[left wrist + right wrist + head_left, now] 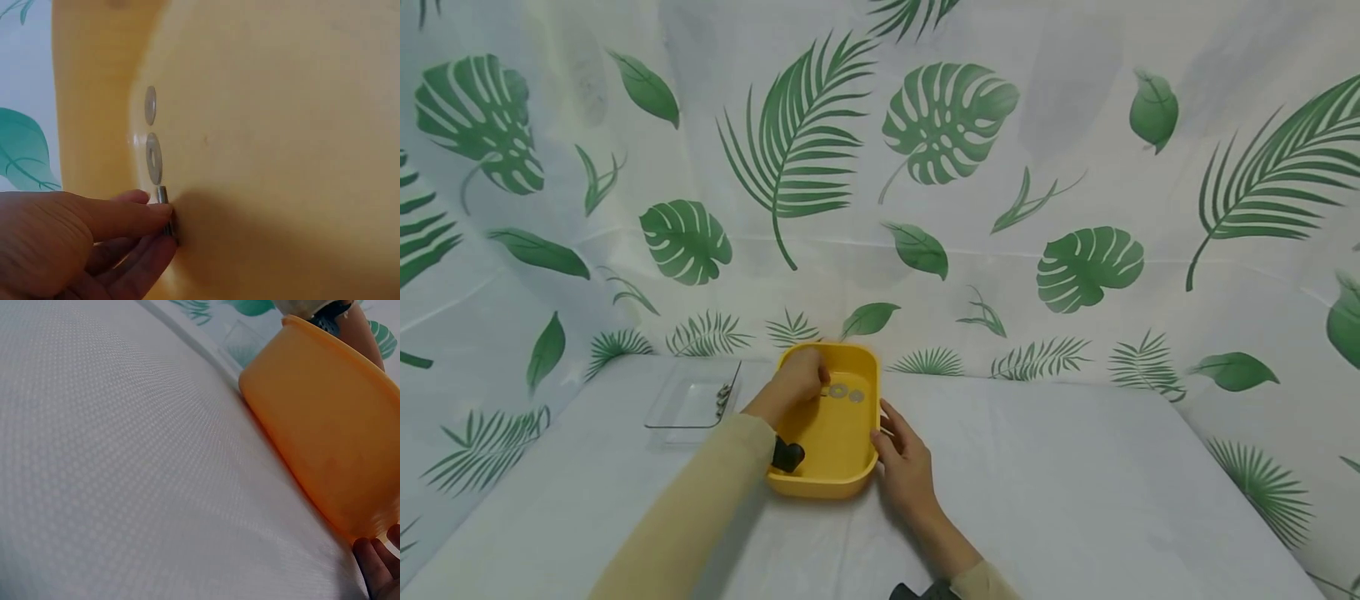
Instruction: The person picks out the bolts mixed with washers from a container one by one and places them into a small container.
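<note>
Yellow tub (835, 433) mid-table on white cloth (1075, 483), leaf-print curtain (925, 167) behind, clear tray (688, 404) just left. Right hand (906, 467) steadying the rim, fingers relaxed. Left hand (81, 240) inside, pinching a small metal pin (164, 209) beside two washers (153, 156).

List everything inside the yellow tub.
In the yellow tub: two flat metal washers and a small metal pin pinched by the left hand. Whatever lies under that hand is hidden.
</note>
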Available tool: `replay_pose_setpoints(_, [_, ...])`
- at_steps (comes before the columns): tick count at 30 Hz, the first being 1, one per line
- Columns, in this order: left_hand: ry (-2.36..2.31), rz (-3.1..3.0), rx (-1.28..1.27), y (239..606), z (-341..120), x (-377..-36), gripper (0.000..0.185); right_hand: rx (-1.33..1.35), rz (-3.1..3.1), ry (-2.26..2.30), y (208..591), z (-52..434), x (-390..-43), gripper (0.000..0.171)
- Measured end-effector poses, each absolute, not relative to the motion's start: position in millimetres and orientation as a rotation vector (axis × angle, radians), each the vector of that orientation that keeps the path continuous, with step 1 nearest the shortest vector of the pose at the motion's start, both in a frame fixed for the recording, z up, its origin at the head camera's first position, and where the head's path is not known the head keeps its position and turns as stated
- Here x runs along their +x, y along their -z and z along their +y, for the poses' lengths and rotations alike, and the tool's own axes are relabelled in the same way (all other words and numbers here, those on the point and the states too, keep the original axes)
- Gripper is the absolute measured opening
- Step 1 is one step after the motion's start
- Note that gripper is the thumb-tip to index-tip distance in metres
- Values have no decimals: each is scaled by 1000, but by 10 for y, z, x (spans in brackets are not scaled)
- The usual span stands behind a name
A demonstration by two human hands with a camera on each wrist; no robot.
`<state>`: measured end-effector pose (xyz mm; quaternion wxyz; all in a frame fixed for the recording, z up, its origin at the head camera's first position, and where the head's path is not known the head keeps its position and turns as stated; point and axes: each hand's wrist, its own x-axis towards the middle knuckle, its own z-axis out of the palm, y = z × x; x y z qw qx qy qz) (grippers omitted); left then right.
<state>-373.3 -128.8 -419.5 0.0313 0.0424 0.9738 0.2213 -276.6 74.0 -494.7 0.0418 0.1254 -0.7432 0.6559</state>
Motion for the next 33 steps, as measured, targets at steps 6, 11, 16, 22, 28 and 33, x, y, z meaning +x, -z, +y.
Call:
replay_pose_setpoints(6, [-681,3018,90,4234,-1266,-3759,16,384,-2259,-2021,4931,741,-2754,50])
replay_pose_setpoints(11, [-636,3032,62,4230,-1264,-3764,13,387,-2262,-2019,4937,745,-2756,50])
replay_pose_setpoints(16, [-617,3008,45,4218,-1264,-3779,17,395,-2264,-2016,4936,748,-2756,50])
replay_pose_setpoints(22, [-598,2980,34,4184,-1260,-3775,36,404,-2260,-2002,4935,742,-2764,49])
replay_pose_setpoints(28, [-605,2944,90,4159,-1283,-3733,30,399,-2263,-2007,4939,735,-2768,49])
replay_pose_setpoints(33, [-678,2889,158,4145,-1308,-3697,12,398,-2265,-2016,4940,741,-2766,50])
